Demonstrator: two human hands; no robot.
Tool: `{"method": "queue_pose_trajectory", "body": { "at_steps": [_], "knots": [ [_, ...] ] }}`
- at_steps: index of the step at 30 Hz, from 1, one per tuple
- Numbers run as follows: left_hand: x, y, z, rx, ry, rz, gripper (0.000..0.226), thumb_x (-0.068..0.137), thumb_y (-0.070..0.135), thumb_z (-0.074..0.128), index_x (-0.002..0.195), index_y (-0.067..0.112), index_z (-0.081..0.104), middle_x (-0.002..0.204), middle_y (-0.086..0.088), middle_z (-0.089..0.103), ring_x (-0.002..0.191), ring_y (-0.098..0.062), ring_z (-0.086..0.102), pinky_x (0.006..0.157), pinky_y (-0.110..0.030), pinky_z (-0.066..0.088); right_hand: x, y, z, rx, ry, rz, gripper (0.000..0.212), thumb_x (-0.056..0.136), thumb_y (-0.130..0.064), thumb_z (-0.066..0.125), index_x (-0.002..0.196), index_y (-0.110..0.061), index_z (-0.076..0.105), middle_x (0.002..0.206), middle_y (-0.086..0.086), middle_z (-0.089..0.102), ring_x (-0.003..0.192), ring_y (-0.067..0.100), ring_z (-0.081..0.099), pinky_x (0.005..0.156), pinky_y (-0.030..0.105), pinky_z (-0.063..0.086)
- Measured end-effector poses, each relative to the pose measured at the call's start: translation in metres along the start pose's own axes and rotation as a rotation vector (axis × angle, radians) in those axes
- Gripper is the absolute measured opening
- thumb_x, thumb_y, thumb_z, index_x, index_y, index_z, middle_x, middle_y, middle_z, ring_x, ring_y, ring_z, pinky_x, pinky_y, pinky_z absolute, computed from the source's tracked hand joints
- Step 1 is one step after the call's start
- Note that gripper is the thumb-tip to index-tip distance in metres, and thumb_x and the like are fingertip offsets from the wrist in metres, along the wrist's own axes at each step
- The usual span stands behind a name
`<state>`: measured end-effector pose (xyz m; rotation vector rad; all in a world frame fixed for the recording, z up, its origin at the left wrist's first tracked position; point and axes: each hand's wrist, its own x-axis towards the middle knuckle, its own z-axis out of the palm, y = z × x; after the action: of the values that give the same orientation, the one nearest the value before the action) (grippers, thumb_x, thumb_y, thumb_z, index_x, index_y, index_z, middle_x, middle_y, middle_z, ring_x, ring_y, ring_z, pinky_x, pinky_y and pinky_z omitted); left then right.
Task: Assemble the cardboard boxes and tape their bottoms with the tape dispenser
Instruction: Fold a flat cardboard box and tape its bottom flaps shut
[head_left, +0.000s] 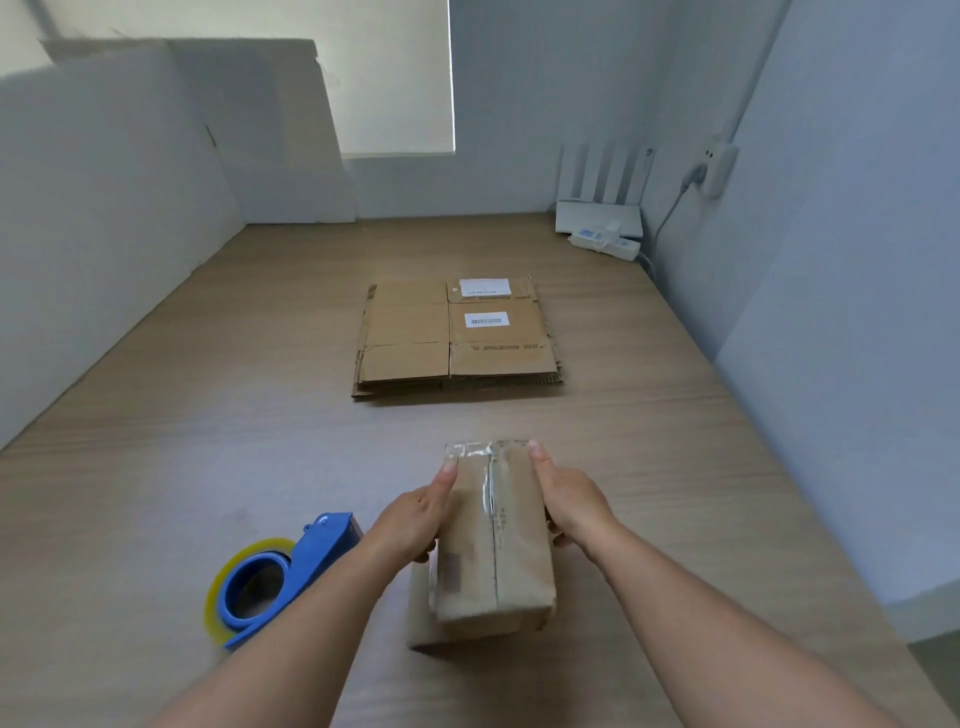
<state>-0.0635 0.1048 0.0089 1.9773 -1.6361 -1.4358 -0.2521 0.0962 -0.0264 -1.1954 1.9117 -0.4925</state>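
A small assembled cardboard box (493, 540) stands near the front of the wooden table (208, 415), its closed flaps facing up with clear tape along the middle seam and across the far edge. My left hand (415, 514) grips its left side, thumb laid on top. My right hand (563, 499) grips the right side the same way. A blue tape dispenser (280, 571) with a roll of clear yellowish tape lies on the table just left of my left forearm. Farther back lies a stack of flattened cardboard boxes (452, 338) with white labels.
White foam boards (156, 145) lean along the left and back-left walls. A white router (602, 208) and a power strip (605, 241) sit at the far right corner, with a cable running up to a wall socket (711, 166). The right wall runs close to the table's edge.
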Motion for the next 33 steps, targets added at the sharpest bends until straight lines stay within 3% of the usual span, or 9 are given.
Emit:
{"method": "queue_pose_trajectory", "body": {
  "at_steps": [5, 9, 12, 15, 18, 21, 24, 28, 33],
  "knots": [
    [-0.009, 0.013, -0.003, -0.158, -0.011, 0.097, 0.076, 0.086, 0.073, 0.020, 0.140, 0.025, 0.043, 0.132, -0.006, 0.054, 0.113, -0.023, 0.056, 0.085, -0.036, 0.054, -0.017, -0.018, -0.013, 0.091, 0.079, -0.096, 0.100, 0.074, -0.087, 0.011, 0.095, -0.009, 0.069, 0.092, 0.009, 0.068, 0.085, 0.026, 0.064, 0.082, 0.045, 0.054],
    [-0.019, 0.038, -0.023, -0.416, 0.148, 0.278, 0.062, 0.090, 0.069, 0.024, 0.125, 0.026, 0.051, 0.123, 0.001, 0.059, 0.111, -0.018, 0.054, 0.089, -0.036, 0.047, -0.030, -0.044, -0.036, 0.438, 0.130, -0.259, 0.091, 0.073, -0.088, 0.018, 0.112, -0.022, 0.066, 0.108, 0.000, 0.068, 0.105, 0.020, 0.059, 0.097, 0.047, 0.047],
    [-0.031, 0.044, -0.033, -0.586, 0.200, 0.311, 0.067, 0.080, 0.076, 0.026, 0.117, 0.028, 0.055, 0.113, 0.000, 0.064, 0.110, -0.018, 0.058, 0.095, -0.041, 0.047, -0.036, -0.049, -0.046, 0.592, 0.189, -0.270, 0.088, 0.072, -0.089, 0.023, 0.100, -0.019, 0.067, 0.091, -0.001, 0.071, 0.093, 0.020, 0.065, 0.092, 0.049, 0.050],
    [-0.040, 0.037, -0.027, -0.512, 0.146, 0.220, 0.086, 0.073, 0.081, 0.022, 0.138, 0.030, 0.044, 0.126, -0.004, 0.058, 0.115, -0.022, 0.056, 0.096, -0.042, 0.046, -0.045, -0.037, -0.040, 0.516, 0.164, -0.197, 0.087, 0.075, -0.085, 0.021, 0.102, -0.014, 0.063, 0.081, 0.004, 0.070, 0.086, 0.023, 0.066, 0.086, 0.044, 0.049],
    [-0.044, 0.021, -0.011, -0.386, 0.074, 0.046, 0.066, 0.090, 0.068, 0.033, 0.137, 0.024, 0.044, 0.132, -0.007, 0.053, 0.118, -0.027, 0.052, 0.098, -0.043, 0.046, -0.054, -0.017, -0.027, 0.397, 0.050, -0.099, 0.077, 0.083, -0.076, 0.024, 0.100, -0.012, 0.062, 0.084, 0.011, 0.071, 0.079, 0.025, 0.067, 0.070, 0.032, 0.047],
    [-0.037, 0.000, 0.003, -0.228, 0.081, -0.002, 0.047, 0.097, 0.037, 0.049, 0.138, 0.016, 0.041, 0.129, -0.007, 0.052, 0.112, -0.024, 0.054, 0.094, -0.039, 0.051, -0.058, -0.006, -0.012, 0.222, 0.001, -0.093, 0.058, 0.087, -0.071, 0.034, 0.091, -0.019, 0.059, 0.082, 0.006, 0.068, 0.074, 0.020, 0.065, 0.068, 0.034, 0.050],
    [-0.033, -0.007, 0.010, -0.139, 0.142, 0.007, 0.038, 0.099, 0.017, 0.046, 0.137, 0.015, 0.040, 0.131, -0.009, 0.052, 0.110, -0.023, 0.055, 0.092, -0.036, 0.052, -0.060, -0.006, -0.004, 0.031, 0.037, -0.122, 0.061, 0.080, -0.074, 0.045, 0.109, -0.021, 0.055, 0.106, 0.000, 0.064, 0.091, 0.019, 0.063, 0.080, 0.041, 0.054],
    [-0.032, -0.008, 0.014, 0.011, 0.200, 0.023, 0.035, 0.098, 0.012, 0.045, 0.132, 0.014, 0.039, 0.126, -0.009, 0.052, 0.101, -0.020, 0.056, 0.076, -0.028, 0.050, -0.065, -0.015, 0.003, -0.252, 0.099, -0.101, 0.079, 0.076, -0.070, 0.054, 0.135, -0.019, 0.038, 0.129, 0.002, 0.054, 0.115, 0.024, 0.054, 0.085, 0.036, 0.047],
    [-0.032, -0.012, 0.012, -0.031, 0.211, -0.003, 0.031, 0.098, 0.017, 0.046, 0.127, 0.014, 0.036, 0.115, -0.007, 0.050, 0.086, -0.015, 0.055, 0.065, -0.024, 0.046, -0.060, -0.016, 0.005, -0.158, 0.077, -0.100, 0.049, 0.095, -0.027, 0.045, 0.140, -0.014, 0.032, 0.136, 0.010, 0.050, 0.116, 0.027, 0.052, 0.085, 0.032, 0.046]
  ]
}}
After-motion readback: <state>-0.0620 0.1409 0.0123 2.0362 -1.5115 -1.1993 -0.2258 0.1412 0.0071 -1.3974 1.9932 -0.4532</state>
